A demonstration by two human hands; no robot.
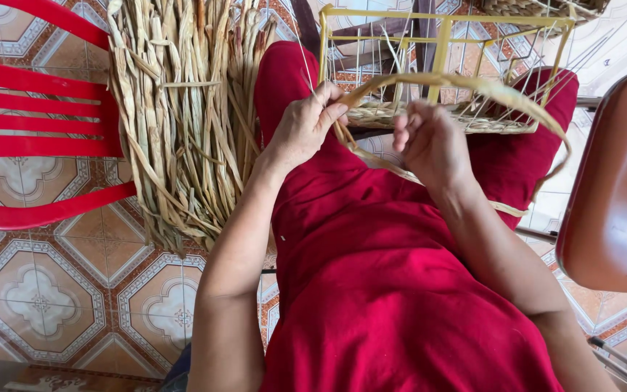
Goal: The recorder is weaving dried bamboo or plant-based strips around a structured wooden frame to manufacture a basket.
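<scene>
Red cloth (400, 290) covers the person's lap and knees, filling the lower middle of the view, with both bare forearms reaching forward over it. Above the lap, the left hand (306, 127) pinches a long flat strand of pale dried reed (488, 87) between thumb and bent fingers, closed firmly on it. From that grip the reed strand arcs up and to the right, sweeps over the right knee and curls back down beside the thigh, making a wide loop. Just beside the left hand, the right hand (429, 141) is loosely curled with its fingers bunched near the same strand; whether it actually grips the strand cannot be told. Beyond both hands, a yellow wire basket frame (440, 33) rests against the knees, its base already woven with reed. On the person's left, a thick bundle of dried reed strips (183, 109) lies on the patterned floor tiles (45, 290), partly across a red plastic chair (30, 116). At the right edge stands a brown seat (618, 189).
</scene>
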